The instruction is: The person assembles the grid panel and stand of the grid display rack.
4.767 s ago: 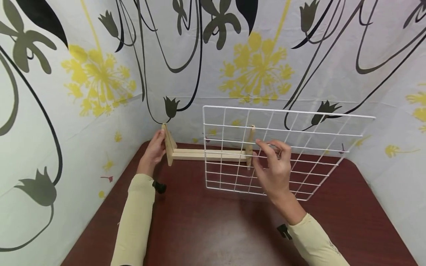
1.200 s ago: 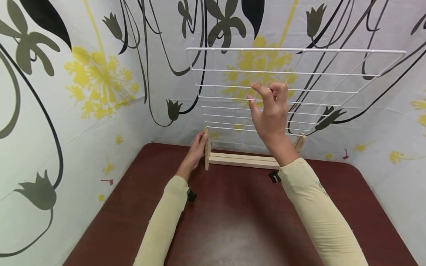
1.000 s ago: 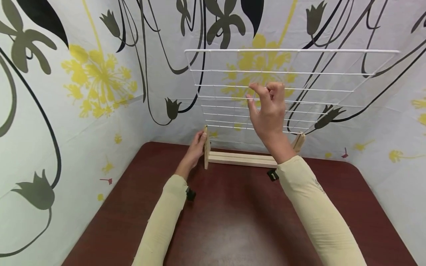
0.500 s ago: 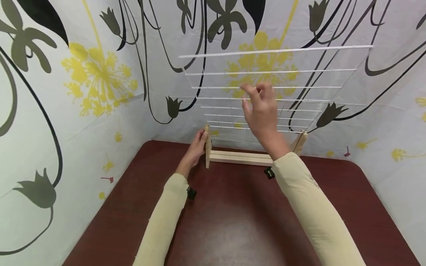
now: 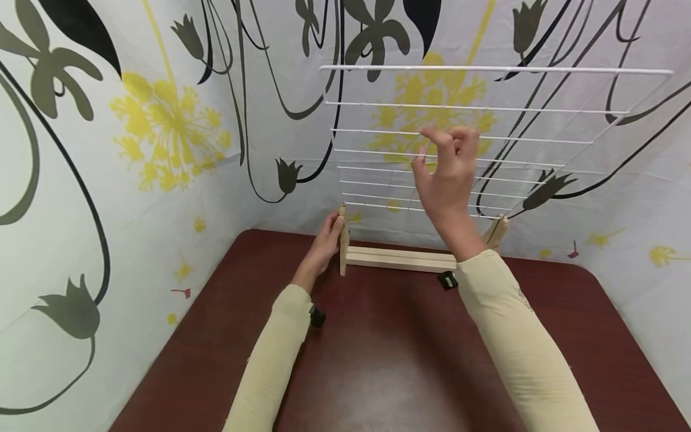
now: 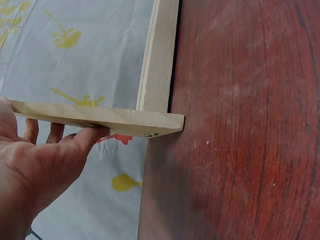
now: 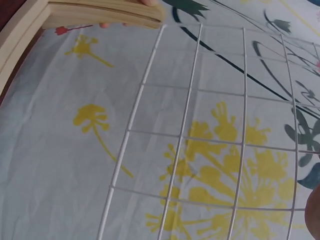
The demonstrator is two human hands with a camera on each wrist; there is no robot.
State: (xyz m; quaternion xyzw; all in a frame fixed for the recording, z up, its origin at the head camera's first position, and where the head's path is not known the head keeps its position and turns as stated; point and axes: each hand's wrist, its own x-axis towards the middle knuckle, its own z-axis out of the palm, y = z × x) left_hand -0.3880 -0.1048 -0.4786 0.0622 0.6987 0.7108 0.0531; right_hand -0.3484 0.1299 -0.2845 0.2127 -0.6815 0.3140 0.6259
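Note:
A pale wooden stand (image 5: 399, 258), with two uprights joined by a low crossbar, stands at the back of the table. My left hand (image 5: 324, 243) grips its left upright; in the left wrist view the fingers of that hand (image 6: 47, 160) lie along the upright (image 6: 125, 117). Above the stand, my right hand (image 5: 450, 180) holds a white wire grid panel (image 5: 496, 70) by its middle wires, fingers and thumb curled. The panel leans toward me, its lower edge right at the tops of the uprights. In the right wrist view the grid's bottom edge wire (image 7: 145, 82) ends beside an upright's tip.
A dark red wooden table (image 5: 372, 354) lies below. White fabric with flower prints (image 5: 167, 126) surrounds it at the back and sides, close behind the stand and grid. Small black devices are strapped at both wrists.
From low in front of the stand, the grid has risen above it, and the stand has moved right with my left hand. In the last half second the grid's tilted top edge has levelled.

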